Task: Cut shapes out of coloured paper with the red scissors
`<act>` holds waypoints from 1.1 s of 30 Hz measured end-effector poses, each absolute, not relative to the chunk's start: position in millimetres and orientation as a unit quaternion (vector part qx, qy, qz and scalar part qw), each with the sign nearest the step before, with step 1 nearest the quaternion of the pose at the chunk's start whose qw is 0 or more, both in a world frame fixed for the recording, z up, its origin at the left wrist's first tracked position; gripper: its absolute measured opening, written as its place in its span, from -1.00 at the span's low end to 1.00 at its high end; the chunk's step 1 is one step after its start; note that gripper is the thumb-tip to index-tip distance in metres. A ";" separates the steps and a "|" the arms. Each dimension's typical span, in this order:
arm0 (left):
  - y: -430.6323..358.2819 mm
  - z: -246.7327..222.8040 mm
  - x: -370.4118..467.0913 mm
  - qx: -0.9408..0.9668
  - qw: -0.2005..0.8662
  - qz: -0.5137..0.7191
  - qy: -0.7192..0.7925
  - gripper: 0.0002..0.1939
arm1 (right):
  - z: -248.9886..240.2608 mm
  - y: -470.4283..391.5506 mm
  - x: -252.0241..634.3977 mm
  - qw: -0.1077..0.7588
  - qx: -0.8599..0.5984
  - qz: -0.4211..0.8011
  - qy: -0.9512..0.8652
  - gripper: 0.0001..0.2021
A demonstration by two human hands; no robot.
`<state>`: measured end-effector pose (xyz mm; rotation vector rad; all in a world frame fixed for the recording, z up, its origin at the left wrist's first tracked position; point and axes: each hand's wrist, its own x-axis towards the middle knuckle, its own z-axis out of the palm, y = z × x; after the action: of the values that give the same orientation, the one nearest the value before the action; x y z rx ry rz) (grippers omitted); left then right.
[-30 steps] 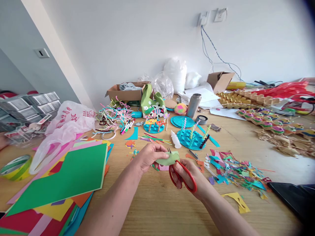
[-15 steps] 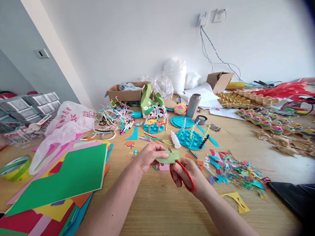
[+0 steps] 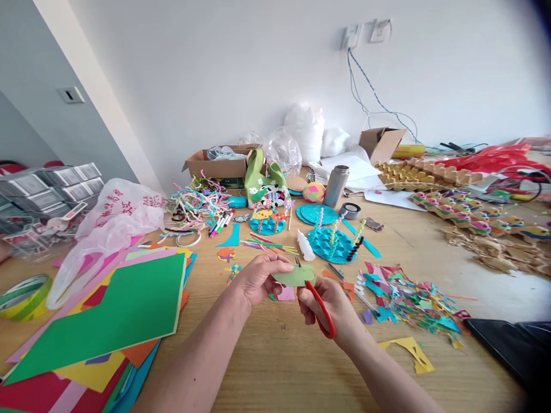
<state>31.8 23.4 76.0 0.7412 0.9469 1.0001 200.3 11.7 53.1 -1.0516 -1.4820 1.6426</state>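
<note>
My left hand (image 3: 262, 279) pinches a piece of light green paper (image 3: 293, 276) by its left end, thumb on top. In my right hand (image 3: 322, 304) is a pair of red-handled scissors (image 3: 321, 312), fingers wrapped about the handles. The blades meet the paper, and their dark tips show past its far edge. A drawn outline seems visible on the paper's right part. Under the hands lies a small pink paper scrap (image 3: 286, 293) on the wooden table (image 3: 275, 367).
Coloured paper sheets (image 3: 116, 310) are stacked at left, with a tape roll (image 3: 24, 295). Paper scraps (image 3: 422, 304) spread at right. Ahead stand a white glue bottle (image 3: 305, 245), a blue bumpy base (image 3: 333, 244) with pipe cleaners and a metal flask (image 3: 337, 186). Egg trays (image 3: 430, 175) lie at back right.
The scissors' handles have swung slightly left and inward against the green paper, which has tilted a little. Both hands keep their grips. The whole view has shifted slightly.
</note>
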 end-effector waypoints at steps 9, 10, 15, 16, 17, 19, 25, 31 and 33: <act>20.5 76.9 35.0 0.345 0.730 0.425 0.409 -0.67 | 56.4 11.3 199.5 0.348 -0.407 0.629 -0.563 -0.58; 20.5 76.8 34.9 0.350 0.734 0.419 0.404 -0.69 | 56.3 11.2 199.7 0.351 -0.408 0.629 -0.560 -0.59; 21.9 74.5 33.0 0.358 0.750 0.405 0.382 -0.73 | 55.4 10.6 200.6 0.353 -0.412 0.629 -0.557 -0.60; 22.2 74.2 32.6 0.355 0.749 0.407 0.385 -0.74 | 55.6 10.5 200.6 0.353 -0.411 0.629 -0.558 -0.60; 22.4 74.1 32.2 0.353 0.746 0.408 0.391 -0.75 | 56.0 10.5 200.5 0.352 -0.410 0.630 -0.558 -0.61; 22.8 74.5 31.6 0.352 0.738 0.410 0.405 -0.77 | 57.2 10.7 200.1 0.348 -0.410 0.632 -0.558 -0.61; 23.8 75.5 33.6 0.343 0.704 0.453 0.426 -0.77 | 58.3 11.1 199.0 0.340 -0.416 0.632 -0.559 -0.61; 23.0 77.1 38.5 0.331 0.672 0.496 0.438 -0.77 | 54.0 10.9 198.4 0.335 -0.430 0.623 -0.561 -0.60; 22.3 78.1 39.7 0.337 0.667 0.497 0.441 -0.77 | 53.2 11.0 198.3 0.337 -0.433 0.621 -0.560 -0.60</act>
<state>39.7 22.3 78.1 0.7613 0.9942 1.1202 198.3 11.0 53.2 -1.1291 -1.4586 1.6193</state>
